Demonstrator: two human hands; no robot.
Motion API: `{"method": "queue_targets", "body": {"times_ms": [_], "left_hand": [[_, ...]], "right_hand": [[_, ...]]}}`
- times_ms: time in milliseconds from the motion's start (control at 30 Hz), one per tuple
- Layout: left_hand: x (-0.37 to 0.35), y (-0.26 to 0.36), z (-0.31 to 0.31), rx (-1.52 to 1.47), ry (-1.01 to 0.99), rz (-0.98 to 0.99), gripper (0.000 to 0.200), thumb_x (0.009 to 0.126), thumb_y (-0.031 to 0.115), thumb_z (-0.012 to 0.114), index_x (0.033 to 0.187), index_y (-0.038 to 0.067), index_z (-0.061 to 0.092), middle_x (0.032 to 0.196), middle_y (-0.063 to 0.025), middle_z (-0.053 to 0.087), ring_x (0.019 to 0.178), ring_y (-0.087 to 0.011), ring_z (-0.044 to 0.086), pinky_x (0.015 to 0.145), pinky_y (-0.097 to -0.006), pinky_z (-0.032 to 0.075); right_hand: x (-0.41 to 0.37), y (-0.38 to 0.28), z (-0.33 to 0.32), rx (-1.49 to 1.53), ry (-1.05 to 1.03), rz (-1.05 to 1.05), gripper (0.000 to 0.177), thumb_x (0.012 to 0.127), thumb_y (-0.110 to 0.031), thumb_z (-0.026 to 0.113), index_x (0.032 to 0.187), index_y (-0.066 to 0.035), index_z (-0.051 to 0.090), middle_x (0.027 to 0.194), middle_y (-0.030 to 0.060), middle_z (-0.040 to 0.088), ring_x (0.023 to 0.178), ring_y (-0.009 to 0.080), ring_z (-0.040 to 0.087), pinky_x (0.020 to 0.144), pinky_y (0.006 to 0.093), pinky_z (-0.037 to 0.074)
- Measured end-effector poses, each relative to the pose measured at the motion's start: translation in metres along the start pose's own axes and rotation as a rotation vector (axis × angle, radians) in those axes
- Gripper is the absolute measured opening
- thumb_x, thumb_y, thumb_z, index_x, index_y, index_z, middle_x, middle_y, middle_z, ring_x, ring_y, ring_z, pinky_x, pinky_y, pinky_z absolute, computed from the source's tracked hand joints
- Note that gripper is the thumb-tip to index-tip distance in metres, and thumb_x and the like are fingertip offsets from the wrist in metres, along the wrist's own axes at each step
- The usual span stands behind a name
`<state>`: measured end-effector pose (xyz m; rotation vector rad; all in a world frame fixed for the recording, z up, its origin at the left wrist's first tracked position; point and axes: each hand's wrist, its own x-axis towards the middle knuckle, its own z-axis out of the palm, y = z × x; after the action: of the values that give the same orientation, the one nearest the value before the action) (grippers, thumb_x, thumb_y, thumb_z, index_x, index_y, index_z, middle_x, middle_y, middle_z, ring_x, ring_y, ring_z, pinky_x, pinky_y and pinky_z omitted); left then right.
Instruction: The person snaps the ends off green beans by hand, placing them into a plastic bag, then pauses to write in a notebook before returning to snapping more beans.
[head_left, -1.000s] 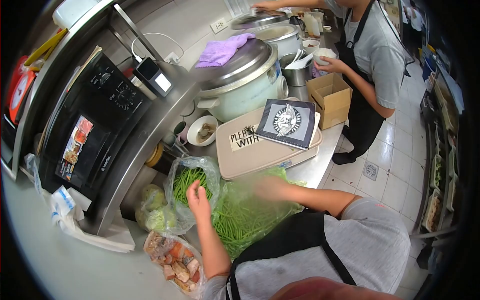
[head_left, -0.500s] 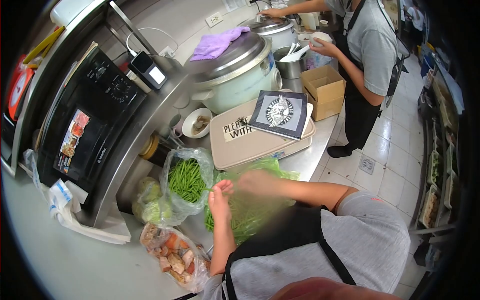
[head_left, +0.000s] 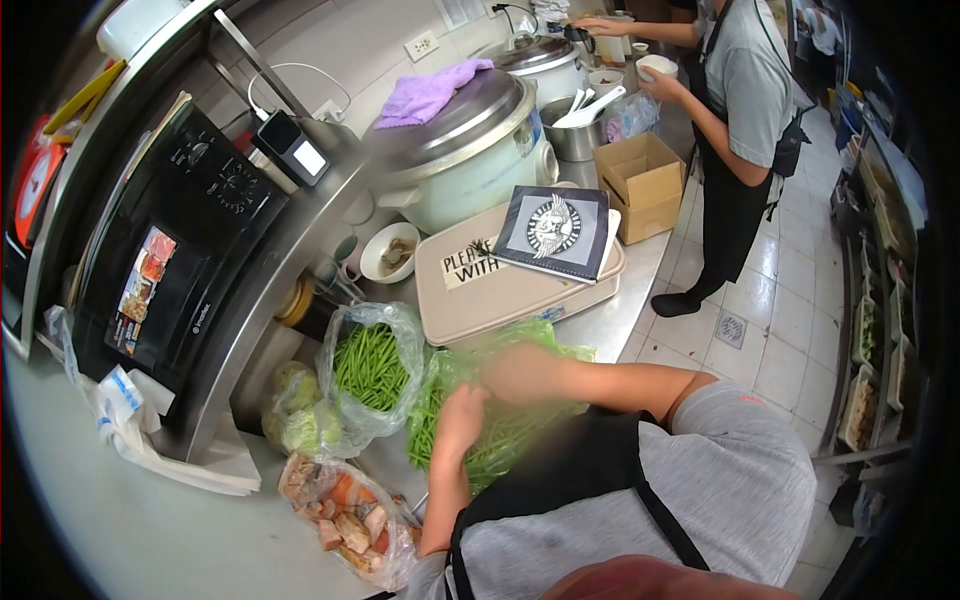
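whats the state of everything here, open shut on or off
clear bag of cut beans: open
green bag: spread out, opening unclear
left hand: fingers curled
right hand: blurred
large cooker: lid on
far cooker: lid on
cardboard box: open
book: shut
metal pot: uncovered
device screen: lit

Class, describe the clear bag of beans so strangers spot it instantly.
Find the big cooker under the purple cloth. Below-left of the beige panel before it sits the clear bag, open, showing green beans. Unlike the green-tinted bag alongside, it's colourless.
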<state>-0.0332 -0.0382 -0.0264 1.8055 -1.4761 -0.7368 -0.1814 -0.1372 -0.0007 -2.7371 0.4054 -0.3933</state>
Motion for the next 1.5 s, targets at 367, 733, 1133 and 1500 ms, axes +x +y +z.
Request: {"method": "queue_targets", "body": {"times_ms": [367,733,1133,1500], "left_hand": [[-0.008,0.047,-0.001,-0.948,0.021,-0.237,0.020,0.088,0.025,0.039,0.077,0.009,0.044,0.055,0.0039,0.035,0.043,-0.0058,0.029,0.040,-0.0200,0.025],[0.026,0.053,0.007,-0.695,0.065,-0.067,0.017,0.088,0.023,0.038,0.079,0.010,0.041,0.056,0.0065,0.032,0.043,-0.0018,0.025,0.037,-0.0174,0.020],[0.026,0.022,-0.024,-1.761,-0.070,-0.098,0.029,0.086,0.034,0.039,0.066,0.013,0.039,0.052,0.0040,0.031,0.043,-0.0079,0.028,0.039,-0.0207,0.025],[0.020,0.028,-0.029,-1.751,0.373,0.053,0.034,0.084,0.033,0.042,0.057,0.014,0.034,0.046,0.0032,0.028,0.041,-0.0095,0.026,0.040,-0.0224,0.024]], "right_hand": [[0.004,-0.005,0.036,1.909,0.104,0.186,0.006,0.075,-0.006,0.042,0.069,-0.005,0.044,0.055,0.0049,0.045,0.048,0.0140,0.044,0.050,0.0263,0.040],[0.020,0.008,-0.009,0.460,0.623,0.148,0.007,0.067,-0.010,0.048,0.066,-0.003,0.047,0.060,0.0164,0.048,0.055,0.0331,0.047,0.050,0.0367,0.039],[0.016,0.021,-0.020,0.723,0.348,0.287,0.033,0.082,-0.032,0.043,0.070,-0.002,0.051,0.058,0.0110,0.053,0.053,0.0195,0.053,0.052,0.0324,0.041],[0.008,-0.011,0.026,0.644,-0.019,0.020,0.020,0.078,-0.023,0.049,0.070,-0.005,0.051,0.057,0.0032,0.052,0.052,0.0146,0.049,0.050,0.0316,0.039]]}}
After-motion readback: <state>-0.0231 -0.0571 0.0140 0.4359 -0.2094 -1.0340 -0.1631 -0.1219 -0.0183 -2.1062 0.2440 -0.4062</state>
